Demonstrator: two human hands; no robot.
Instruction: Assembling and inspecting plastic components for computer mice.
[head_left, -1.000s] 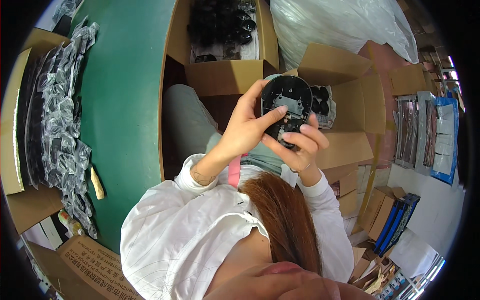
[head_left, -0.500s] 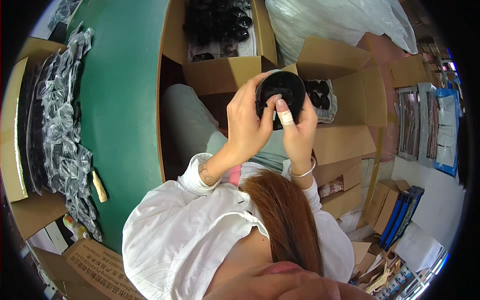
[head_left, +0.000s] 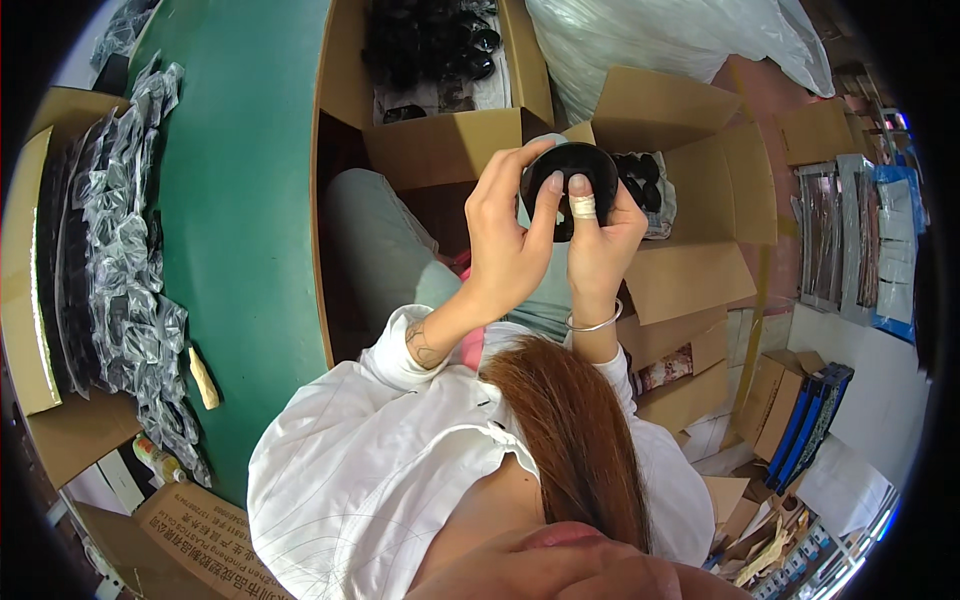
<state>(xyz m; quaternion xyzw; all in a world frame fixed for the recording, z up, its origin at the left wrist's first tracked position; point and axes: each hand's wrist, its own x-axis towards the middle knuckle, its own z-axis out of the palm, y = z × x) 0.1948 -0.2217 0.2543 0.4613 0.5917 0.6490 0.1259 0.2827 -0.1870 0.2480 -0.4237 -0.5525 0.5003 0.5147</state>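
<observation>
Cardboard boxes (head_left: 690,190) crowd the floor beside a green table (head_left: 245,200).

Round black part (head_left: 572,178): lower half hidden behind left hand (head_left: 508,245) and right hand (head_left: 600,250); black items in box (head_left: 440,145) above it too small to identify.

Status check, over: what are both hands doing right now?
Left hand and right hand both gripping round black part. Held above open cardboard box. Nothing blocking. Over.
</observation>
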